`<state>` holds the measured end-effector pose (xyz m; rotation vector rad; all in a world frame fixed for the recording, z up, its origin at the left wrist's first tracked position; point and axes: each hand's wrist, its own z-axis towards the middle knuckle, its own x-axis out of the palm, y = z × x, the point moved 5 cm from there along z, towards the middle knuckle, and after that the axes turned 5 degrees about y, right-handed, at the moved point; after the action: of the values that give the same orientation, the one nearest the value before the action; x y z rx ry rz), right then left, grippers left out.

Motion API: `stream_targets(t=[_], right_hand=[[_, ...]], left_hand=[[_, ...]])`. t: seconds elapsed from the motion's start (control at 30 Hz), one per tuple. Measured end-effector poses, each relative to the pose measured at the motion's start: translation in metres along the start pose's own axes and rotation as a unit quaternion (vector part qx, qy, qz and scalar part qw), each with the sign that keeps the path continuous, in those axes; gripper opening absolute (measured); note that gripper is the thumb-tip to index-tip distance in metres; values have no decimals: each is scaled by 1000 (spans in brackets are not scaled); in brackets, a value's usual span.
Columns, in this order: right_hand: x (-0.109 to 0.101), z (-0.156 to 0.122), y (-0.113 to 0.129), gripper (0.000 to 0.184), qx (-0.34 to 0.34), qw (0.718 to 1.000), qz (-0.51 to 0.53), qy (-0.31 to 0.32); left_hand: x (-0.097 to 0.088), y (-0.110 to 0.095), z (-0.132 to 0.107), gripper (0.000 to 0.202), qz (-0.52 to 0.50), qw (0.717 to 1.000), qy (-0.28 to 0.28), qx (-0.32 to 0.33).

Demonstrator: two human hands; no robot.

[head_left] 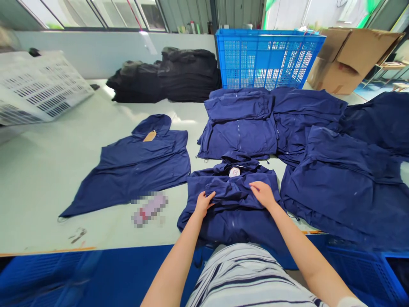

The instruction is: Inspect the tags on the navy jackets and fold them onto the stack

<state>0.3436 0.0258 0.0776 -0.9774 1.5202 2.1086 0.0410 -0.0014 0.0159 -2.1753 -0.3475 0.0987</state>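
A navy hooded jacket point(236, 219) lies in front of me at the table's front edge, its lower part hanging toward my body. A round white tag point(234, 172) shows at its collar, below the bunched hood. My left hand point(203, 204) is closed on a fold of the cloth at the left, thumb on top. Opposite it, my right hand point(263, 195) grips the jacket near its right side, with fingertips pointing inward. Wrinkled cloth spans the gap between both hands. Left of this jacket, another navy hooded garment point(143, 162) lies spread out with a tan tag point(150, 136).
Folded navy jackets point(239, 128) lie behind, and more navy garments point(345, 179) are piled at right. Black garments point(188, 74), a blue crate point(268, 59) and cardboard boxes point(358, 59) stand farther back. A white basket point(41, 87) is at left. A blurred-out object point(150, 210) lies near the front.
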Motion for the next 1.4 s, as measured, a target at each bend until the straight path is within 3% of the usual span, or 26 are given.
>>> stream_targets(t=[0.1,0.2,0.3,0.4,0.5,0.6,0.67,0.8,0.87,0.93,1.0,1.07,1.17,1.23,1.3,1.4], right_hand=[[-27,3,-47,35,88,991,-93,-45],[-41,12,-81,45,148,977,-150,-25],[-38,20,-99,52,181,968,-173,32],[-34,25,-107,50,191,961,-181,80],[-42,28,-111,32,185,962,-178,88],[-61,28,-114,26,188,969,-155,37],[-70,27,-115,27,193,971,-140,-1],[-66,21,-102,32,191,966,-166,-46],[-57,16,-88,36,172,965,-189,-58],[-43,11,-72,37,120,971,-203,-39],[-24,3,-58,37,51,975,-215,15],[-5,-6,-54,41,12,967,-241,77],[13,-16,-65,51,23,950,-269,156],[16,-17,-77,51,49,948,-246,194],[11,-15,-86,51,68,955,-199,211],[-8,-13,-87,49,79,971,-160,162]], left_hand=[[-4,-15,0,53,69,988,-45,134],[-30,-34,-1,54,84,956,-147,239],[-62,-34,2,52,101,959,-195,181],[-79,-24,4,38,142,969,-157,129],[-88,-23,-1,27,170,957,-172,163],[-97,-31,-7,32,217,913,-257,230],[-98,-35,-5,37,266,898,-264,232],[-91,-30,7,34,366,896,-196,156],[-87,-28,6,38,408,882,-199,125],[-81,-31,-1,46,465,845,-231,127],[-67,-37,-11,45,523,794,-254,179],[-43,-39,-16,39,569,754,-200,261],[-5,-25,-13,44,617,715,-42,325],[8,-9,-3,55,649,703,15,292],[11,6,8,64,673,697,35,245],[11,17,16,68,687,688,34,231]])
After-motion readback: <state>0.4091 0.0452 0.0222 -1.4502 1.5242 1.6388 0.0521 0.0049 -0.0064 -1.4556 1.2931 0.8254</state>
